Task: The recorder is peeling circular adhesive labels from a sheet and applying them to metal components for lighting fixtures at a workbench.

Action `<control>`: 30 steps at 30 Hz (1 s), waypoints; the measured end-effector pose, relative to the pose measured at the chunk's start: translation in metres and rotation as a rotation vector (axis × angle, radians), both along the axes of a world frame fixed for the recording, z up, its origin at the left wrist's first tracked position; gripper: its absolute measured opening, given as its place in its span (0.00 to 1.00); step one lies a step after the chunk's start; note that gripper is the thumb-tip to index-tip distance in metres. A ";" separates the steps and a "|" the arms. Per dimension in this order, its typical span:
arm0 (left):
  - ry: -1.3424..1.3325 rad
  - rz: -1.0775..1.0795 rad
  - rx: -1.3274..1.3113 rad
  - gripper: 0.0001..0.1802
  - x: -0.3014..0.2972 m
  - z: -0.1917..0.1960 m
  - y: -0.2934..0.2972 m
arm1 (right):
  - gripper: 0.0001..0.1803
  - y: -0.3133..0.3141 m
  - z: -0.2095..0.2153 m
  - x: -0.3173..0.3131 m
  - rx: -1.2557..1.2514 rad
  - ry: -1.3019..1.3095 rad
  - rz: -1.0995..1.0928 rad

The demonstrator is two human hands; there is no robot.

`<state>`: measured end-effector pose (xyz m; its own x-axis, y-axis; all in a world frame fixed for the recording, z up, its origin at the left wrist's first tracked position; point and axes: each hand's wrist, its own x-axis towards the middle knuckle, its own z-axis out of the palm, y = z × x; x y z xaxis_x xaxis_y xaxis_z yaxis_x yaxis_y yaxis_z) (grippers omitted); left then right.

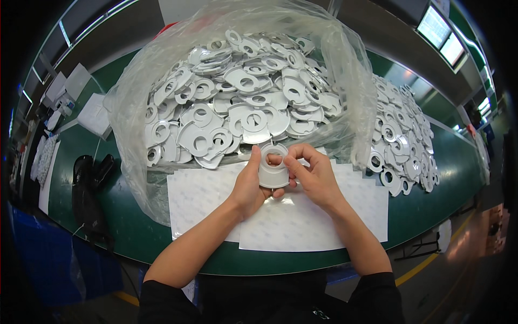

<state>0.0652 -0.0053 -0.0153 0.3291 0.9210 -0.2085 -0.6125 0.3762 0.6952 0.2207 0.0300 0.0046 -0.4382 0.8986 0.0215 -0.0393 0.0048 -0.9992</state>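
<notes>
Between my two hands, above white sheets [307,229], is a white plastic part [274,177] with a round ring hole at its far end and a wider solid end toward me. My left hand [249,186] grips its left edge, thumb along the side and fingers curled beneath. My right hand [315,175] pinches the ring's right side between thumb and fingers; whether something small is in that pinch cannot be made out. Just beyond lies a heap of similar white parts [199,121] in a large clear plastic bag [359,102].
A second pile of white parts [402,146] lies on the green table [453,162] to the right. At left are a black tool or pouch [86,194] and a white box [96,116]. The table's near edge curves in front of me.
</notes>
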 end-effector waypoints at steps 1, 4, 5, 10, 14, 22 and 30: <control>0.001 0.003 -0.003 0.35 0.000 0.000 0.000 | 0.08 0.000 0.000 0.000 -0.003 -0.002 0.000; -0.002 -0.003 0.001 0.35 0.000 0.000 0.000 | 0.08 -0.001 0.001 -0.001 0.015 -0.029 -0.022; -0.006 -0.011 0.007 0.35 0.000 0.000 0.000 | 0.08 -0.002 0.000 -0.001 0.016 -0.029 -0.022; -0.009 -0.008 0.014 0.35 0.000 0.000 -0.001 | 0.07 -0.005 -0.001 -0.006 0.176 -0.071 -0.103; -0.005 -0.004 0.016 0.35 0.000 0.004 -0.002 | 0.07 -0.003 -0.001 -0.006 0.390 -0.195 -0.164; -0.011 0.061 -0.013 0.34 -0.001 0.000 -0.003 | 0.15 -0.008 0.004 -0.007 0.715 -0.370 -0.325; 0.093 0.027 0.056 0.36 0.008 0.001 -0.005 | 0.10 -0.001 0.002 0.000 -0.003 -0.039 -0.175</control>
<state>0.0730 -0.0101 -0.0145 0.2860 0.9402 -0.1850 -0.5536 0.3198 0.7689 0.2204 0.0289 0.0070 -0.2754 0.9613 0.0052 0.0002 0.0055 -1.0000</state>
